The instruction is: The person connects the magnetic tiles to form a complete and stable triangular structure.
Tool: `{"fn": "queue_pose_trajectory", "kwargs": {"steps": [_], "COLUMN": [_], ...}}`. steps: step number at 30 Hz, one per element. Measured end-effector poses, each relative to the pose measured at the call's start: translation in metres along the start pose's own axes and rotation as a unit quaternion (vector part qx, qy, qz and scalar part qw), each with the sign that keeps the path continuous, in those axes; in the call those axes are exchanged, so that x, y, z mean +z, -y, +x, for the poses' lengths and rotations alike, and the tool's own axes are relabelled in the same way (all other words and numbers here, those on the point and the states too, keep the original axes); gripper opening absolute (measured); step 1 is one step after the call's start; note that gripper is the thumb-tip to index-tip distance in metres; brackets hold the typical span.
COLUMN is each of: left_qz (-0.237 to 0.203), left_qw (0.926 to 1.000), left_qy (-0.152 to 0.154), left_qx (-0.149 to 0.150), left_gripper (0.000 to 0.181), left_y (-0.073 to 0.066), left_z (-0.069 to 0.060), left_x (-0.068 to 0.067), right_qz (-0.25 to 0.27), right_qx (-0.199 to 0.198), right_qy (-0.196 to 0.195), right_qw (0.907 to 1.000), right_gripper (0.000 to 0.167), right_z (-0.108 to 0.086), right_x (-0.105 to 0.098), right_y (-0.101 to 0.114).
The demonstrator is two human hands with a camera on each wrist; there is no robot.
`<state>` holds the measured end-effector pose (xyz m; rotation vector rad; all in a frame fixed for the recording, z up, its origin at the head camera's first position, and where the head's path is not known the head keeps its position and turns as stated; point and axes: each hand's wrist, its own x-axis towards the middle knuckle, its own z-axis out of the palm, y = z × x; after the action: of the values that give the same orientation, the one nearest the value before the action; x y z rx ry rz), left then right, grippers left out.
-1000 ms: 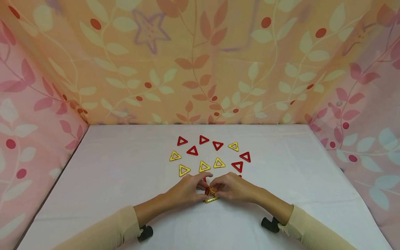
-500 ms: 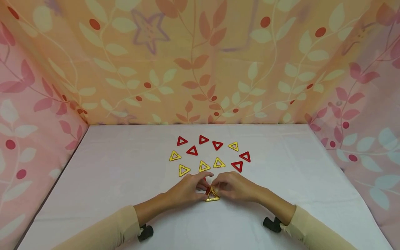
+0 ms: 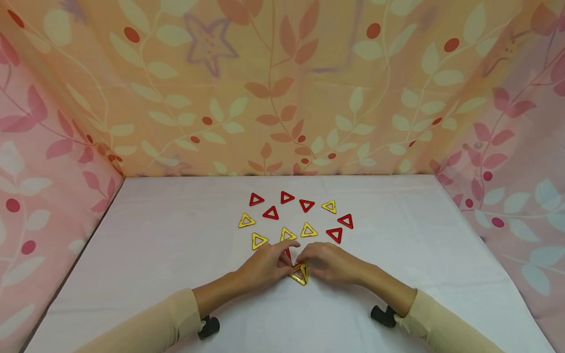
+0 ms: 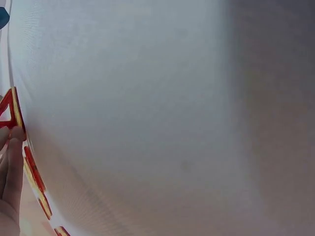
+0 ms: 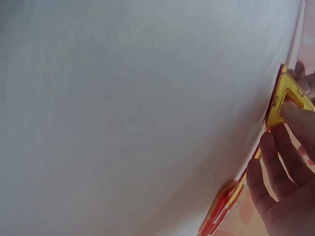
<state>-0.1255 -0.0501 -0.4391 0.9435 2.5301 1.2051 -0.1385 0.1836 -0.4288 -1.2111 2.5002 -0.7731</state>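
In the head view, both hands meet over a small group of triangular magnetic tiles near the middle of the table. My left hand [image 3: 265, 262] pinches at the left corner, and in the left wrist view its fingertips press a standing red triangle tile [image 4: 6, 101]. Between thumb and fingers, my right hand [image 3: 328, 262] pinches a yellow triangle tile [image 5: 276, 102]. The front yellow tile [image 3: 301, 280] has one corner toward me, with other tile edges close behind it. Fingers hide part of this group. Another red piece [image 3: 288, 253] shows beside the left fingers.
Loose red tiles [image 3: 334, 235] and yellow tiles [image 3: 259, 240] lie flat in an arc beyond the hands on the white tablecloth [image 3: 176, 235]. A patterned curtain [image 3: 282, 98] closes off the back and sides. Black wrist devices [image 3: 383, 316] sit under the sleeves.
The yellow tile between the hands has turned, its corner now pointing toward me rather than its flat edge. Both hands have shifted only slightly.
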Motion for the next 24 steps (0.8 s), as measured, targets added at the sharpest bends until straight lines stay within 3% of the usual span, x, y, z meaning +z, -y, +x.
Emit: {"fn": "queue_pose_trajectory", "kwargs": {"steps": [11,15,24], "left_qz": [-0.061,-0.060,-0.001], "left_qw": [0.9981,0.9981,0.9983], "left_qy": [0.011,0.008,-0.058], "left_qx": [0.006,0.006,0.006], "left_gripper": [0.047,0.048,0.046], "left_y": [0.001,0.002,0.011], "left_z": [0.004,0.004,0.008], "left_x": [0.000,-0.001,-0.011], "right_qz": [-0.005,-0.012,-0.025], "right_qx": [0.012,0.016,0.057], "right_qy": [-0.008,-0.013,-0.026], "right_qw": [0.9999,0.9997,0.9978], "right_gripper": [0.028,0.028,0.033], "right_z": [-0.002,-0.003,-0.011], "right_x": [-0.001,-0.002,-0.004], "right_y": [-0.001,-0.002,-0.005]}}
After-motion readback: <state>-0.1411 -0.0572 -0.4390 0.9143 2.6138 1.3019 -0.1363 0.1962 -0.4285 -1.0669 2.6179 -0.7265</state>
